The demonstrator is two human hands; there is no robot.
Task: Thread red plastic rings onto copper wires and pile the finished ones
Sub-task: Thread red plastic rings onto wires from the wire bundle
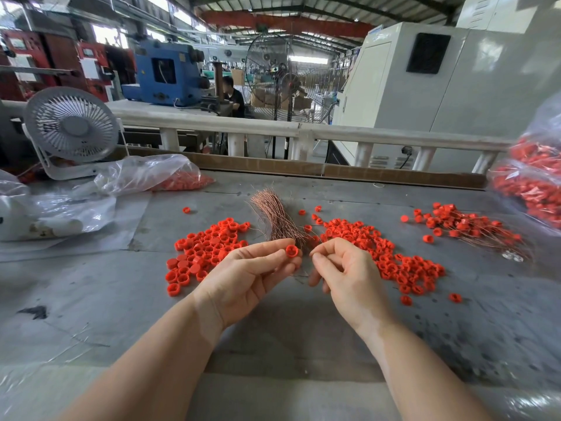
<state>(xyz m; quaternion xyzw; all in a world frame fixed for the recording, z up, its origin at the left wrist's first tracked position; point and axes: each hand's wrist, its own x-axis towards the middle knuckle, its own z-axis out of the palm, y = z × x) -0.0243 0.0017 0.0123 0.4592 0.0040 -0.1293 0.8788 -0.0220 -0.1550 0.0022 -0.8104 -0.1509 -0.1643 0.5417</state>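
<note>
The left hand [249,271] is pinching a small round red plastic ring [292,251] between thumb and forefinger tips, its open face turned toward the camera. The right hand [346,268] is curling its fingers, thumb and forefinger pressing together on what looks like a thin copper wire [312,253], too fine to confirm. The ring is sitting just beside the right fingertips, not touching them. Just beyond both sets of fingertips a bundle of bare copper wires [277,218] is lying on the grey table [288,344]. Loose red rings are spreading left [203,250] and right [388,256] of the fingers, and the finished threaded pile [467,226] is lying well off to the right
</note>
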